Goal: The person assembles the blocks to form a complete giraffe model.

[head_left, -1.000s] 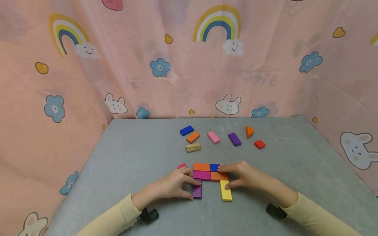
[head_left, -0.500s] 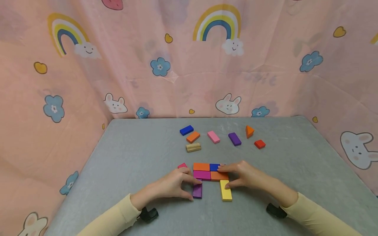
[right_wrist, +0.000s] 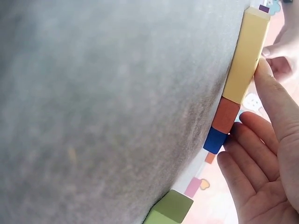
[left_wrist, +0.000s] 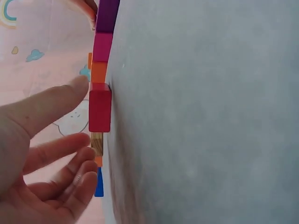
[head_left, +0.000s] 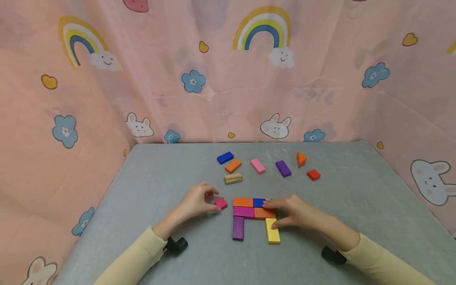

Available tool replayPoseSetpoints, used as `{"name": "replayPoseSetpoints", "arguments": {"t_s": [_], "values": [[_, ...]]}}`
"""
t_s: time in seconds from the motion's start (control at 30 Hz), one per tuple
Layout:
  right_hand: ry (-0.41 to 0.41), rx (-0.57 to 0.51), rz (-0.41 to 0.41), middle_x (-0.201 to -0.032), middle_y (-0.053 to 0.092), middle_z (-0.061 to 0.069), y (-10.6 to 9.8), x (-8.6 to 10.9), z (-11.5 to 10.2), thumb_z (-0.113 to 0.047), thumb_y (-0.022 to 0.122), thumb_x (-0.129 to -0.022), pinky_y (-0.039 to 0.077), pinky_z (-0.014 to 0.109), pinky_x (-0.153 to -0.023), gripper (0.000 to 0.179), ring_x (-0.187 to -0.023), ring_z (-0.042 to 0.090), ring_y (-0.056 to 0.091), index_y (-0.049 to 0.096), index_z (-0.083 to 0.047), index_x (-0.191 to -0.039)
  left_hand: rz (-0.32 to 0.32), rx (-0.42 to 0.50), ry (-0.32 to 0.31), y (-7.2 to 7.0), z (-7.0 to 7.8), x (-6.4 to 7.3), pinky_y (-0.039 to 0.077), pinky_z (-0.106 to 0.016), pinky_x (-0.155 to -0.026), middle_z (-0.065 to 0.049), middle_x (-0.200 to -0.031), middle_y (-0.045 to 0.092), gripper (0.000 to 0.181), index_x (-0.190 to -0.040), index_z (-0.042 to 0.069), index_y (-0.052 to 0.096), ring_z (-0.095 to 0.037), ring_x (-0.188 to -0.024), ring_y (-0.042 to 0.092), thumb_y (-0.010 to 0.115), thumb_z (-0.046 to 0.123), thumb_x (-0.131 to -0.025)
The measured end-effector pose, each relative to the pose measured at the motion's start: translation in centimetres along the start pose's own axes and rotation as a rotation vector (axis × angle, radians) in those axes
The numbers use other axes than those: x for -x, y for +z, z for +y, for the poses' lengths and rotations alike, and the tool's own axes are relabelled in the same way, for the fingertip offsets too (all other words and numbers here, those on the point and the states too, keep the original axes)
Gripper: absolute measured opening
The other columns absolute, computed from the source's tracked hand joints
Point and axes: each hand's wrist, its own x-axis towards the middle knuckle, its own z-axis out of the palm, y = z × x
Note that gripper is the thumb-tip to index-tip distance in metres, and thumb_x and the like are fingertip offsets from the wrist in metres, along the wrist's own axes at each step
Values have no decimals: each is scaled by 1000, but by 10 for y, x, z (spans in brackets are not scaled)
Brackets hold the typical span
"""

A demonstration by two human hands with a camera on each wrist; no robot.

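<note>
Several flat wooden blocks lie edge to edge: an orange block and a blue block at the back, a magenta block and an orange block before them. A purple block and a yellow block stick out toward me like legs. My left hand is spread beside a small pinkish-red block, thumb by its near side, fingers apart from it. My right hand rests its fingertips by the blue block and its thumb on the yellow one.
Farther back lie a blue block, an orange block, a wood-grain block, a pink block, a purple block, an orange triangle and a red block. The right wrist view shows a green block.
My left hand has left the purple block and moved back and left to the pinkish-red block. My right hand stays where it was, and the blocks have not moved.
</note>
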Motion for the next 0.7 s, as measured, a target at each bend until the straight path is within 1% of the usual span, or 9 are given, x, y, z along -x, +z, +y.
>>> {"name": "replayPoseSetpoints", "arguments": {"t_s": [0.13,0.3,0.47,0.7], "values": [[-6,5,4,-126,63,2,0,0,0,-44,74,-78,51,37,-91,60,-118,20,60,62,-12,-128,-15,5,-31,2,-1,-2,49,-22,-69,1,-85,62,37,-91,10,69,-10,-78,56,87,30,-65],[-22,10,16,-126,63,4,1,0,0,-45,73,-78,52,38,-90,60,-117,22,60,62,-12,-127,-37,-3,-38,3,0,-4,47,-21,-65,3,-78,62,33,-82,11,67,-8,-72,54,87,30,-65],[-31,13,19,-126,63,5,2,1,1,-48,70,-79,52,39,-90,61,-116,23,60,62,-11,-127,-55,13,-69,5,1,-4,45,-21,-61,3,-76,61,30,-80,12,66,-7,-69,52,87,29,-66],[-19,9,10,-125,64,5,1,1,0,-49,70,-79,52,39,-90,62,-117,23,60,62,-11,-127,-61,35,-81,5,1,-3,46,-22,-60,2,-76,61,29,-81,12,67,-8,-69,52,86,28,-67]]}}
